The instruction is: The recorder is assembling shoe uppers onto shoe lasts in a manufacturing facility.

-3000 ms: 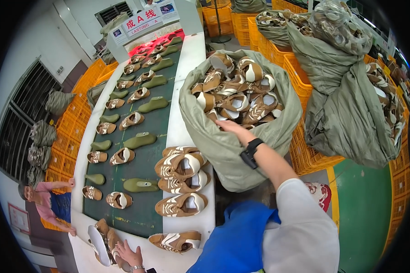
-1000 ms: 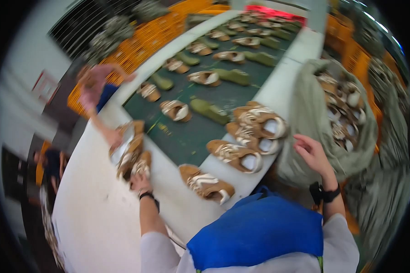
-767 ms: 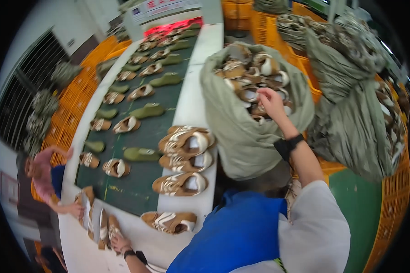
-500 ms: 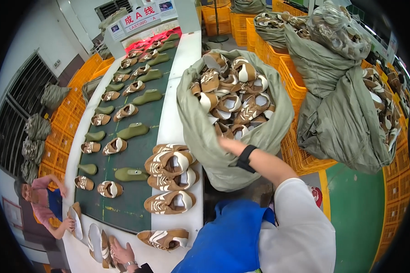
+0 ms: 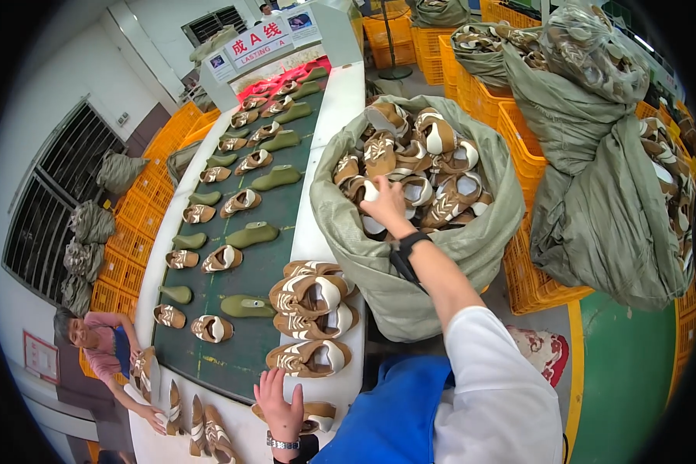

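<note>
Step at the sack: judging by the pose, picking out a loose shoe [image 5: 353, 188] from the green sack [image 5: 417, 313]; the sack stands at 2 o'clock from the stacked shoes [image 5: 305, 298] on the white ledge [image 5: 309, 240]
Right hand [image 5: 385, 205]: inside the sack mouth, at its 8 o'clock side; fingers bent against the loose shoe; whether they grip or only touch, I cannot tell
Next move: would seem to call for a sure pinch, then a lift clear of overlapping neighbours, which could catch
Loose shoe's lie: partly hidden by the hand and other shoes; toe direction and long axis cannot be told
Left hand [image 5: 280, 406]: fingers spread, nothing gripped; over the near shoe [image 5: 319, 421], contact unclear
Near shoe's lie: at 6 o'clock from the stack; toe to 9 o'clock, heel to 3; long axis crosswise
Stacked shoes' lie: toes to 9 o'clock, heels to 3; long axes roughly parallel
</note>
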Motion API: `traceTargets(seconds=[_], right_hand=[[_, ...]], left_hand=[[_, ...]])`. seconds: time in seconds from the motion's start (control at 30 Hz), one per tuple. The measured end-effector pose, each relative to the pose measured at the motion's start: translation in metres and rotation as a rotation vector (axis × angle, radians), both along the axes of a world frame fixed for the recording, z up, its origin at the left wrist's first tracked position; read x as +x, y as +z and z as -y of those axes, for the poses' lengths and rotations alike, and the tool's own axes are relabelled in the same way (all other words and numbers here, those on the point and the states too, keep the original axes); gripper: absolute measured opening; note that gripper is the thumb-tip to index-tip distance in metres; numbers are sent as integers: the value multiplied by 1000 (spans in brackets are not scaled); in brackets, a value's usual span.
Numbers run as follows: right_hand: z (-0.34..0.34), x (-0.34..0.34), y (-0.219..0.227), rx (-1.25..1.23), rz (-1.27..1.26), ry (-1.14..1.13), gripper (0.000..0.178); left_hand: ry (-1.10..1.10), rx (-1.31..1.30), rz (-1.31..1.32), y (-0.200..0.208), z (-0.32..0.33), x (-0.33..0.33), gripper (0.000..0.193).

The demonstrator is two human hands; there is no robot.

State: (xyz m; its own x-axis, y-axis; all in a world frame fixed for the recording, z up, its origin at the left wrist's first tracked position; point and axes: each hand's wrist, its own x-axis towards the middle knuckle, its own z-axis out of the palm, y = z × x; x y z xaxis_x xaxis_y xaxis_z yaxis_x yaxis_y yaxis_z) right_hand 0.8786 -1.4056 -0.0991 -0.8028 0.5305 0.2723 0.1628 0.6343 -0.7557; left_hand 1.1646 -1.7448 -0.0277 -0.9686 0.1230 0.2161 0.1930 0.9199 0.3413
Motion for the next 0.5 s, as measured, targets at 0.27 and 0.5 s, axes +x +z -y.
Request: traceTargets(seconds=[0.27, 0.5], right_hand=[[-36, 147, 25, -726, -350, 113, 55], [36, 212, 73, -1229, -247, 440, 62]], left_hand=[[-113, 244, 70, -7, 9, -8, 39], [-317, 138, -421, 58, -79, -63, 56]])
